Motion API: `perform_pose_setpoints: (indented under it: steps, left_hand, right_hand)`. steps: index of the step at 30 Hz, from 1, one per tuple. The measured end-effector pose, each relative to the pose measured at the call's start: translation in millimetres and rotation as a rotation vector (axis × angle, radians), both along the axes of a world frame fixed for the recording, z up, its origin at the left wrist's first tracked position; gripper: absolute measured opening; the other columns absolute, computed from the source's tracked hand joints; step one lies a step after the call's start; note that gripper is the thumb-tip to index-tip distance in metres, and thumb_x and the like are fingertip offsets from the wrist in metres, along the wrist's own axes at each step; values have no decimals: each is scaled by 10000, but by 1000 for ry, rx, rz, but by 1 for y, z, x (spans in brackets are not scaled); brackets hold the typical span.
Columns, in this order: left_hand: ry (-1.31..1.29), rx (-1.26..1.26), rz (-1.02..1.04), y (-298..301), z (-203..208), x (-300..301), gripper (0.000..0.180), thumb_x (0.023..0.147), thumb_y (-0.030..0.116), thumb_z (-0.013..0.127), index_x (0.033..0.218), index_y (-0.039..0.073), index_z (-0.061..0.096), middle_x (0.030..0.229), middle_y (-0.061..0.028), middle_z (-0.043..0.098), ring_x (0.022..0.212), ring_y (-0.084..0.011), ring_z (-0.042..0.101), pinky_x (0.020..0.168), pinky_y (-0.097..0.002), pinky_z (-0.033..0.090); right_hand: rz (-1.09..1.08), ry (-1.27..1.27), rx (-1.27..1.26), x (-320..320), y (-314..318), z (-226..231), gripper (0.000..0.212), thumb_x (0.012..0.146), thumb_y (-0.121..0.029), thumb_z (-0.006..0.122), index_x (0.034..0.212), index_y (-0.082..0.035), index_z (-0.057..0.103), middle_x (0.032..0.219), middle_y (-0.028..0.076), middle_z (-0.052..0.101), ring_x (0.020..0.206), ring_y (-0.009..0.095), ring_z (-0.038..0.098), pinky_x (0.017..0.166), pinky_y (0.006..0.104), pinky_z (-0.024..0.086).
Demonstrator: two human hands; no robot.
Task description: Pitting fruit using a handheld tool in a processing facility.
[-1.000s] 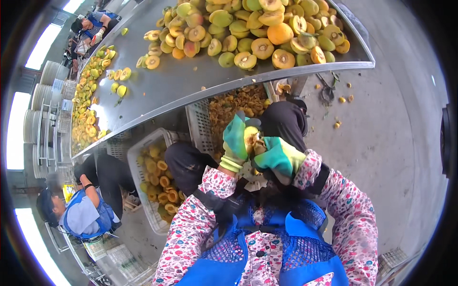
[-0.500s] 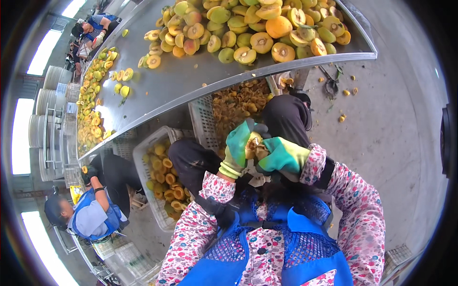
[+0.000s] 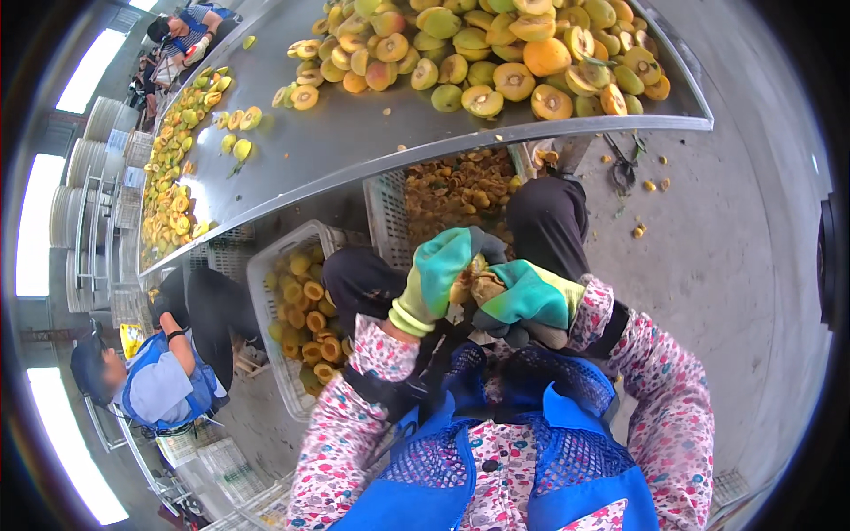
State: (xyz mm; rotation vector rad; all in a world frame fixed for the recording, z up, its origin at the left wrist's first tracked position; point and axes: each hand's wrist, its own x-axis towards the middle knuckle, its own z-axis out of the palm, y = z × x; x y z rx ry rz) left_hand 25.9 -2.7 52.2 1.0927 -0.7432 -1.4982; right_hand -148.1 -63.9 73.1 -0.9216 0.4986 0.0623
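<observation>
Both hands wear green and yellow gloves with dark fingertips and meet above the gap between my knees. My left hand [image 3: 438, 274] is closed round a yellow-brown fruit half [image 3: 461, 286], its fingers curled over it. Pressed up against it from the other side, my right hand [image 3: 536, 299] is closed too. A pale brown, rough lump [image 3: 487, 287] shows at the right thumb. Whether that lump is part of the fruit, a pit or the end of a tool, I cannot tell. The gloves hide the rest.
A metal table [image 3: 328, 146] ahead bears a heap of cut yellow-green fruit [image 3: 482, 100]. Beneath its edge stands a crate [image 3: 383, 221] of brown-orange scraps. A white crate [image 3: 266, 327] of hollowed halves sits left of my knee. A co-worker [image 3: 173, 376] sits farther left.
My hands stay together at the fruit; the right glove has turned slightly, showing more of its fingers. The whole view has shifted a little.
</observation>
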Motion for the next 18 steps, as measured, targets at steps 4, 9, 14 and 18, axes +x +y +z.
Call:
perform_pose_setpoints:
  steps: [4,9,14,18]
  left_hand:
    - [68,-66,321,21,-15,-13,265,954,185,489,996,-32,635,907,-95,658,857,-178,629,794,-307,509]
    - [-447,-96,167,30,-31,16,257,960,192,495,991,-18,639,913,-77,662,871,-162,615,827,-294,491]
    - [14,-96,229,29,-9,19,318,965,240,472,1023,-35,620,965,-118,650,885,-201,618,814,-324,499]
    - [114,-119,518,31,-30,4,346,963,265,450,1025,-35,611,982,-135,642,879,-224,614,797,-340,501]
  right_hand:
    - [-69,-21,288,11,11,-16,141,756,-123,664,843,-20,622,690,50,588,538,109,549,458,222,416]
    - [55,44,-209,31,17,-5,186,761,-160,660,902,-40,635,698,37,603,511,99,528,456,237,413]
    - [63,20,163,40,6,7,183,770,-159,662,900,-33,639,711,39,610,531,85,535,477,216,423]
    - [-66,4,363,42,22,-7,127,783,-140,650,840,-34,610,693,52,572,529,103,513,484,233,400]
